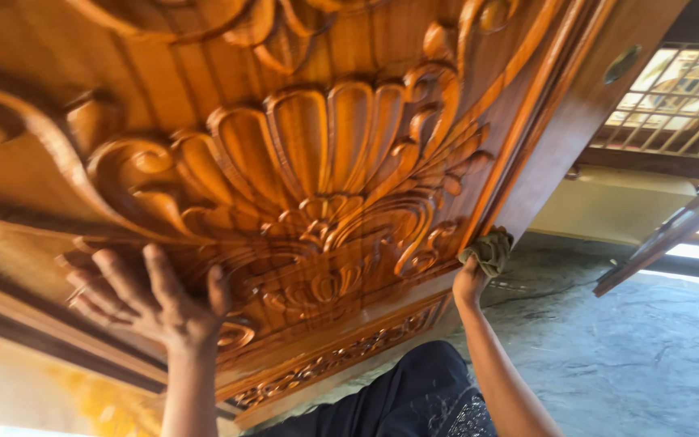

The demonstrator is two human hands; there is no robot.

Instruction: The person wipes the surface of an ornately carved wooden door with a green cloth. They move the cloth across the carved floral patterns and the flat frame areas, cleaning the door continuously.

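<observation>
Two hands on a carved wooden door

The left hand (pixel 151 295) lies flat, fingers spread, on the glossy door (pixel 325 162) (floral relief); the right hand (pixel 472 279) pinches a greenish cloth (pixel 491 249) against the door's edge.

The floor (pixel 649 356) was grey stone with darker swirls and thin cracks in it. A thin dark cord (pixel 540 293) lay across it near the foot of the big carved wooden door (pixel 325 178). The lower corner of the door seemed to come down close to the floor, but the spot where they met was hidden. A long brown wooden bar (pixel 665 235) leaned at a slant, with its low end down on the floor. Bright light fell on the floor at the far right edge.
</observation>
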